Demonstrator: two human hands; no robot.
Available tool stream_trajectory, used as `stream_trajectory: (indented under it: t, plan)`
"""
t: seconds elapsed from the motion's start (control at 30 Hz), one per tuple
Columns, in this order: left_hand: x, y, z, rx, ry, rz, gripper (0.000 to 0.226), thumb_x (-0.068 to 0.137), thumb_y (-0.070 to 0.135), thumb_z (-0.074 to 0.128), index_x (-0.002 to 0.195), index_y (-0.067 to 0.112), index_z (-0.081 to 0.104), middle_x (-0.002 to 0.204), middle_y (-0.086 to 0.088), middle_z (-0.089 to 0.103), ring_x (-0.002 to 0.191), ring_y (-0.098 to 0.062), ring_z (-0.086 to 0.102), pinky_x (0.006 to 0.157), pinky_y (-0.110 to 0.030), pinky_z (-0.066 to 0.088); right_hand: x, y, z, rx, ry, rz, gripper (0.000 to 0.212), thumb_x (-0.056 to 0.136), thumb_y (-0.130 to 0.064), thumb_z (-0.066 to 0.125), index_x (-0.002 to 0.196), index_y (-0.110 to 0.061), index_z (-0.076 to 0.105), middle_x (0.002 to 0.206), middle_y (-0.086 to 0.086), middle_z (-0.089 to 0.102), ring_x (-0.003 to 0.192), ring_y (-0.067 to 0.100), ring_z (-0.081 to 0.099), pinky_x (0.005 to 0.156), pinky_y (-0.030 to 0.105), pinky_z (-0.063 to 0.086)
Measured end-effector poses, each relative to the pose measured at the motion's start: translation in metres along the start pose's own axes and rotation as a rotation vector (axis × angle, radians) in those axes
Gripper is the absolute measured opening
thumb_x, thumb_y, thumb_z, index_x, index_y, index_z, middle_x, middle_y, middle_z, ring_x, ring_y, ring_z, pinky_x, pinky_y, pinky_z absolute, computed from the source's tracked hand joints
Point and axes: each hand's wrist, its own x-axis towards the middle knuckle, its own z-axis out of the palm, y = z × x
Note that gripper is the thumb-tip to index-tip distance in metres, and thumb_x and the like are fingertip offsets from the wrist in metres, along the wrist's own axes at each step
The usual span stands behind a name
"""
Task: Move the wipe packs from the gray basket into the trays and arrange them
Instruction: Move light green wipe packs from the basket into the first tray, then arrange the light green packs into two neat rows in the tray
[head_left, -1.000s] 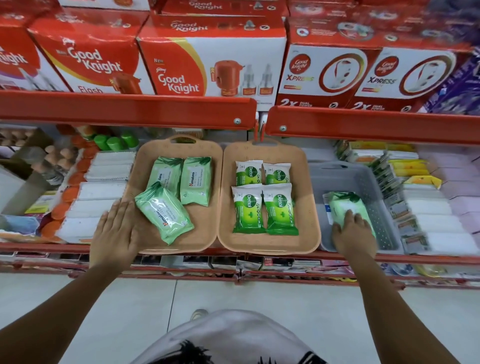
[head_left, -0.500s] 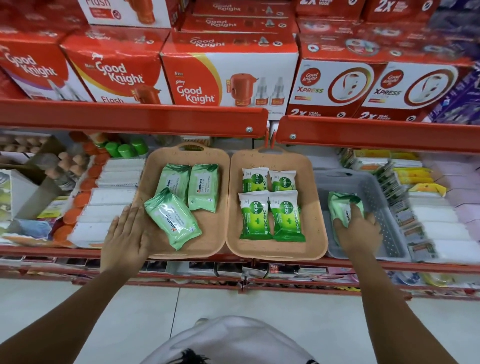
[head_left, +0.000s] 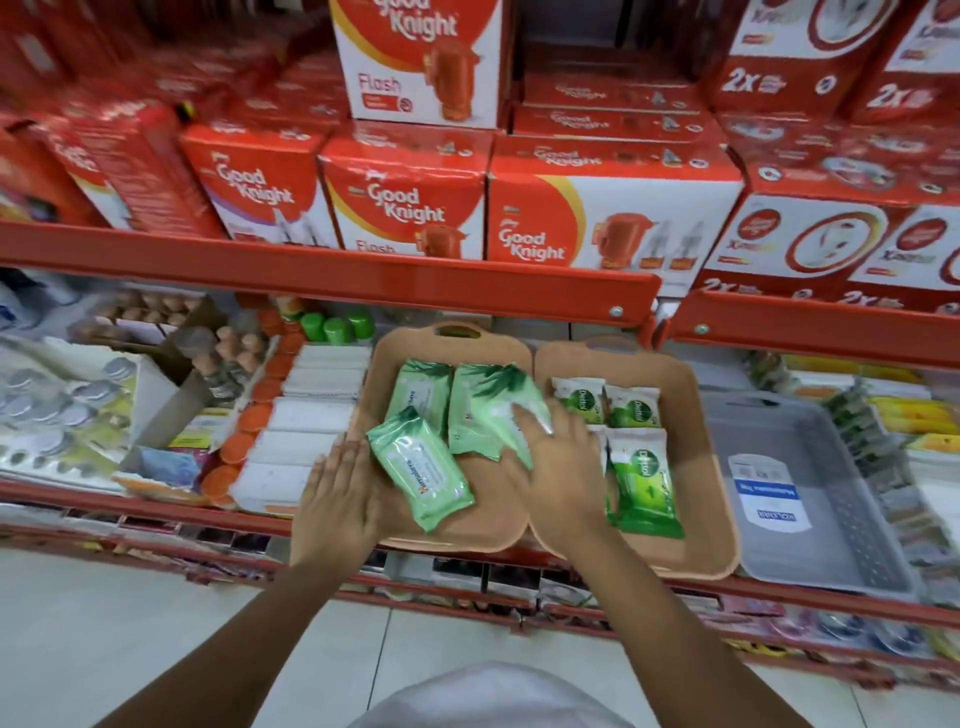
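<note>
Left hand (head_left: 337, 499): bare, no glove, no ring or band to be seen on the fingers.
Right hand (head_left: 561, 467): bare as well, nothing worn on the fingers or at the wrist.
Forearms: both uncovered the whole way down to the bottom edge of the view, no sleeve, cuff, watch or bracelet showing.
Clothing: a pale, whitish-grey garment, seen as a rounded patch at the bottom centre, blurred, print or seams not readable.

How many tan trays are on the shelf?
2. The left tray holds pale green wipe packs; the right tray beside it holds Dettol packs. None seem hidden.
</note>
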Motion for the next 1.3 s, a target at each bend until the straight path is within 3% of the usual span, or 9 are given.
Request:
stream_trajectory:
  t: [0.23,0.43,0.57,0.63,0.8,0.93,1.03,1.17,1.3]
  plan:
    - [0.003,0.003,0.001,0.013,-0.002,-0.001,0.071,0.089,0.044,0.018,0.145,0.001,0.027,0.152,-0.017,0.029,0.143,-0.028,0.019,0.114,-0.034,-0.006,0.038,-0.048,0.033,-0.141,-0.198,-0.031,0.05,0.093,-0.037,0.044,0.14,-0.023,0.037,0.145,0.015,0.037,0.123,0.034,0.04,0.1,0.045,0.034]
    - [0.015,0.015,-0.004,-0.066,-0.122,0.077,0.116,0.065,0.084,-0.011,0.149,0.005,0.002,0.159,-0.012,0.003,0.146,-0.023,-0.005,0.116,-0.032,-0.006,0.048,-0.046,0.029,-0.099,-0.379,-0.044,0.054,0.098,-0.035,0.036,0.149,-0.022,0.024,0.158,0.016,0.018,0.133,0.037,0.036,0.103,0.043,0.039]
    - [0.031,0.03,-0.012,-0.088,-0.215,0.031,0.108,0.076,0.079,0.035,0.15,0.01,-0.003,0.16,-0.01,-0.002,0.146,-0.022,-0.008,0.117,-0.035,0.003,0.074,-0.043,0.011,-0.196,-0.534,-0.208,0.072,0.091,-0.013,0.048,0.152,-0.027,0.013,0.163,0.007,0.003,0.148,0.027,0.014,0.114,0.043,0.033]
    - [0.038,0.038,-0.018,-0.084,-0.262,0.038,0.112,0.075,0.076,0.045,0.149,0.01,-0.008,0.159,-0.01,-0.007,0.145,-0.022,-0.01,0.117,-0.035,0.003,0.086,-0.045,0.009,-0.274,-0.624,-0.294,0.077,0.09,-0.007,0.052,0.152,-0.027,0.011,0.163,0.003,-0.001,0.15,0.021,0.004,0.118,0.041,0.026]
    - [0.049,0.047,-0.02,-0.038,-0.319,0.048,0.119,0.073,0.072,0.055,0.148,0.006,-0.008,0.159,-0.014,-0.005,0.146,-0.024,-0.004,0.117,-0.035,0.01,0.101,-0.05,0.009,-0.421,-0.754,-0.317,0.096,0.082,-0.025,0.071,0.152,-0.025,0.005,0.163,0.001,-0.005,0.15,0.02,0.0,0.121,0.041,0.017]
    - [0.059,0.039,-0.024,0.011,-0.351,0.13,0.119,0.072,0.063,0.065,0.149,0.008,-0.007,0.159,-0.012,-0.004,0.146,-0.024,-0.002,0.117,-0.034,0.011,0.085,-0.05,0.017,-0.408,-0.591,-0.257,0.091,0.075,-0.046,0.074,0.148,-0.023,0.025,0.157,0.004,0.026,0.144,0.024,0.026,0.108,0.042,0.039]
    - [0.069,0.029,-0.035,0.17,-0.406,0.282,0.117,0.075,0.049,0.071,0.149,0.009,-0.009,0.159,-0.009,-0.008,0.146,-0.022,-0.003,0.116,-0.032,0.007,0.062,-0.052,0.024,-0.411,-0.464,-0.219,0.074,0.077,-0.055,0.066,0.137,-0.018,0.041,0.139,0.007,0.049,0.129,0.025,0.043,0.097,0.041,0.041]
    - [0.078,0.03,-0.054,0.247,-0.466,0.377,0.107,0.078,0.039,0.071,0.15,0.014,-0.003,0.16,-0.007,-0.004,0.146,-0.021,0.003,0.117,-0.036,0.012,0.038,-0.041,0.021,-0.288,-0.359,-0.158,0.053,0.086,-0.052,0.055,0.125,-0.017,0.051,0.125,0.007,0.059,0.118,0.026,0.05,0.091,0.038,0.042]
    - [0.076,0.066,-0.059,-0.037,-0.373,0.41,0.091,0.083,0.044,0.065,0.15,0.017,0.01,0.159,-0.008,0.012,0.144,-0.021,0.015,0.111,-0.037,0.03,0.019,-0.006,0.002,-0.149,-0.187,-0.047,0.044,0.093,-0.043,0.047,0.131,-0.02,0.049,0.131,0.003,0.056,0.122,0.024,0.049,0.098,0.039,0.041]
